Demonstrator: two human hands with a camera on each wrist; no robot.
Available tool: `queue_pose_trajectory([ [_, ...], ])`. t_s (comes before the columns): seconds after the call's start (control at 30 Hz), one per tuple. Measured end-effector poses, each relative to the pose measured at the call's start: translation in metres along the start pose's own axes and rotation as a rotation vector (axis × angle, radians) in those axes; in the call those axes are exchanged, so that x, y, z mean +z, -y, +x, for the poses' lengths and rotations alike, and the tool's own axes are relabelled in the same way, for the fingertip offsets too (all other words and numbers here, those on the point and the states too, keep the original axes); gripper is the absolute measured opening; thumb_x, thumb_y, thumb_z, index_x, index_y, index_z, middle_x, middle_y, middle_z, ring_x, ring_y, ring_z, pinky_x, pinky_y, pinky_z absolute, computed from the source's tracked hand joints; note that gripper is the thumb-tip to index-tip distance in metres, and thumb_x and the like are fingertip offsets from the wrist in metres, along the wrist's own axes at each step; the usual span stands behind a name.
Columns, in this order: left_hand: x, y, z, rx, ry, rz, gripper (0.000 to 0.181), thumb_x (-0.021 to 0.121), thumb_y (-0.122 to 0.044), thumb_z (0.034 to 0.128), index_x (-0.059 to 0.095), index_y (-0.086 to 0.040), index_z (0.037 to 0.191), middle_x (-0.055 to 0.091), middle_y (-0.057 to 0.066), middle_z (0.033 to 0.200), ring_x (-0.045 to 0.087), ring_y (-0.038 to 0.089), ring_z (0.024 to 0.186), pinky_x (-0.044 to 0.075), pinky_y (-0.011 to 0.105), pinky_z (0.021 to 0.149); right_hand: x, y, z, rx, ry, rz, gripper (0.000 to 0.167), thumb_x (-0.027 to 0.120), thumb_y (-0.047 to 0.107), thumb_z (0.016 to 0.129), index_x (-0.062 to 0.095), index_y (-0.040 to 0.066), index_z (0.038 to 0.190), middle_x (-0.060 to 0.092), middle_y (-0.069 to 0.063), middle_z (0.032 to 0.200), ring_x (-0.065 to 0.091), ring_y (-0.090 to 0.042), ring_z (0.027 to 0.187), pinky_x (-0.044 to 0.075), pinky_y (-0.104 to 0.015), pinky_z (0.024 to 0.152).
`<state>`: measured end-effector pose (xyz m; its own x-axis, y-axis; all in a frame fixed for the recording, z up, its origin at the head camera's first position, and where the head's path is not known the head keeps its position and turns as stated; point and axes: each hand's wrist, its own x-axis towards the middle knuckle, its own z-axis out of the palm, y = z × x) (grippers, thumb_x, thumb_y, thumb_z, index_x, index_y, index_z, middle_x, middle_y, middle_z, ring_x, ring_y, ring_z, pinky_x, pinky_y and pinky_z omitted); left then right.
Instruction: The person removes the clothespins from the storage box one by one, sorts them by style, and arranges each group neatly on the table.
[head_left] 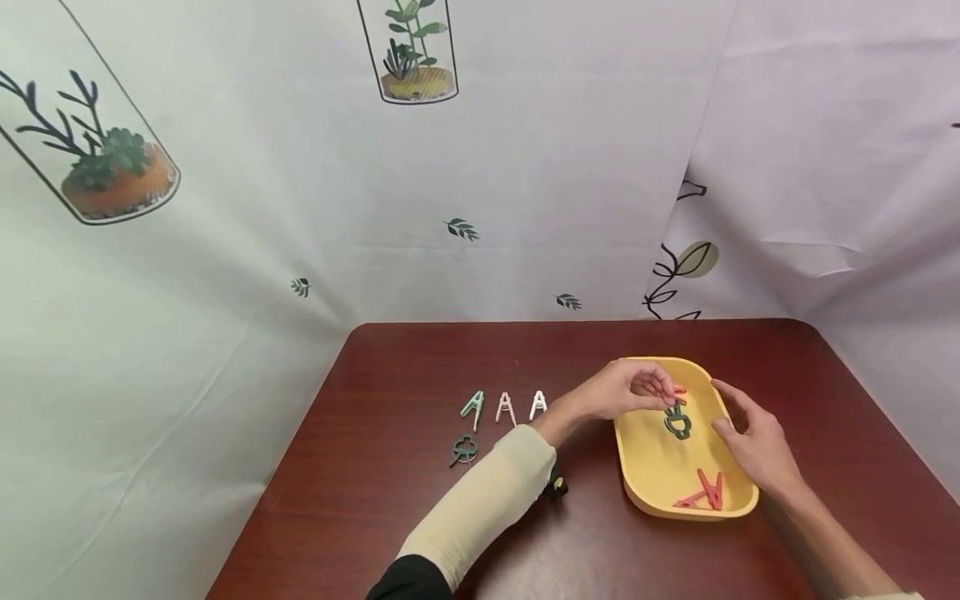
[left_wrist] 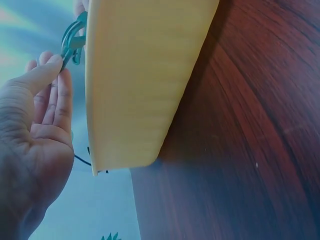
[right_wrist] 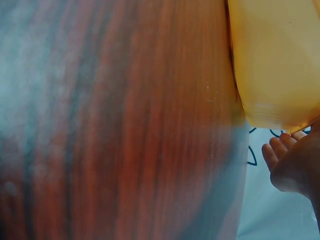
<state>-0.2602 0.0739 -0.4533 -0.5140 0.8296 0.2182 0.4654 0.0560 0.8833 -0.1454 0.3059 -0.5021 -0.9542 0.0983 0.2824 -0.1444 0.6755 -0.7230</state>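
Over the yellow tray [head_left: 651, 467], my left hand [head_left: 626, 390] pinches a dark green clip [head_left: 678, 423] with a rounded, looped jaw. The left wrist view shows the green clip [left_wrist: 75, 42] between thumb and fingertips, beside the tray's rim. My right hand [head_left: 759, 442] holds the tray's right rim, its thumb over the inner side and its fingers towards the outside. In the right wrist view, fingers of the right hand [right_wrist: 287, 160] lie by the tray's outer wall; the thumb is hidden. Red clothespins [head_left: 711, 490] lie in the tray's near end. A red piece [head_left: 679, 390] shows beside the left fingertips.
Left of the tray, a mint clothespin [head_left: 473, 407], a pink clothespin [head_left: 506, 408] and a white clothespin [head_left: 538, 404] lie in a row. Nearer is another round green clip [head_left: 465, 450]. A black item [head_left: 556, 485] is partly hidden by the left forearm. Printed cloth hangs behind the table.
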Motion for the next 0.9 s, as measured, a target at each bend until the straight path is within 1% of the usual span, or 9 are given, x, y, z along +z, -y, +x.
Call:
queue_pose_trajectory([
  [0.1,-0.005,0.001,-0.003,0.015,-0.045,-0.034,0.016,0.075,0.008,0.0938,0.068,0.003,0.107,0.076,0.01,0.099,0.073,0.004,0.09,0.061,0.026,0.088,0.0,0.0,-0.001,0.019,0.011,0.005,0.055,0.062,0.006,0.104,0.047,0.001,0.157,0.058,-0.036,0.137,0.057,-0.001,0.079,0.052,-0.018,0.059],
  [0.2,-0.01,0.002,-0.008,0.031,-0.093,-0.098,0.016,0.074,0.01,0.0935,0.067,0.004,0.106,0.077,0.015,0.101,0.074,0.008,0.092,0.062,0.029,0.09,-0.001,0.0,-0.002,0.022,0.012,0.01,0.055,0.062,0.005,0.104,0.047,0.0,0.157,0.058,-0.037,0.137,0.057,0.001,0.079,0.053,-0.018,0.059],
  [0.3,-0.014,0.002,-0.013,0.044,-0.132,-0.152,0.016,0.073,0.012,0.0935,0.066,0.005,0.106,0.077,0.019,0.102,0.075,0.009,0.093,0.062,0.032,0.09,0.0,0.0,-0.002,0.014,0.008,0.009,0.054,0.062,0.005,0.104,0.047,-0.001,0.156,0.059,-0.037,0.135,0.057,0.001,0.08,0.053,-0.017,0.059],
  [0.4,-0.02,0.002,-0.02,0.051,-0.159,-0.175,0.016,0.072,0.013,0.0938,0.066,0.006,0.106,0.076,0.02,0.103,0.073,0.007,0.093,0.062,0.032,0.09,0.0,0.0,-0.002,0.003,0.005,0.011,0.054,0.062,0.004,0.103,0.048,-0.002,0.155,0.062,-0.037,0.131,0.058,0.001,0.078,0.053,-0.017,0.059],
  [0.53,-0.027,0.002,-0.029,0.061,-0.197,-0.184,0.015,0.071,0.013,0.0949,0.066,0.008,0.107,0.075,0.021,0.103,0.072,0.007,0.093,0.061,0.032,0.092,0.0,0.0,-0.002,-0.013,-0.003,0.019,0.054,0.063,0.003,0.102,0.049,-0.002,0.154,0.064,-0.036,0.128,0.056,0.004,0.081,0.051,-0.014,0.061],
  [0.63,-0.031,0.002,-0.035,0.06,-0.239,-0.187,0.015,0.071,0.013,0.0948,0.066,0.009,0.107,0.074,0.024,0.105,0.071,0.007,0.093,0.061,0.033,0.093,0.0,0.0,-0.002,-0.017,-0.005,0.024,0.054,0.063,0.003,0.102,0.049,-0.002,0.154,0.064,-0.036,0.128,0.056,0.005,0.082,0.052,-0.014,0.062],
  [0.77,-0.035,0.003,-0.045,0.039,-0.3,-0.177,0.015,0.073,0.011,0.0949,0.066,0.008,0.108,0.074,0.024,0.105,0.072,0.009,0.094,0.061,0.032,0.091,0.0,0.001,-0.002,-0.014,-0.002,0.026,0.054,0.063,0.003,0.103,0.049,-0.002,0.154,0.064,-0.037,0.128,0.058,0.002,0.079,0.053,-0.016,0.06],
  [0.9,-0.037,0.003,-0.056,0.015,-0.381,-0.161,0.015,0.074,0.009,0.0946,0.067,0.006,0.107,0.074,0.022,0.104,0.072,0.007,0.092,0.061,0.029,0.089,0.0,0.001,-0.002,-0.016,-0.003,0.027,0.054,0.063,0.002,0.103,0.049,-0.003,0.154,0.065,-0.036,0.126,0.059,0.001,0.078,0.053,-0.017,0.059],
])
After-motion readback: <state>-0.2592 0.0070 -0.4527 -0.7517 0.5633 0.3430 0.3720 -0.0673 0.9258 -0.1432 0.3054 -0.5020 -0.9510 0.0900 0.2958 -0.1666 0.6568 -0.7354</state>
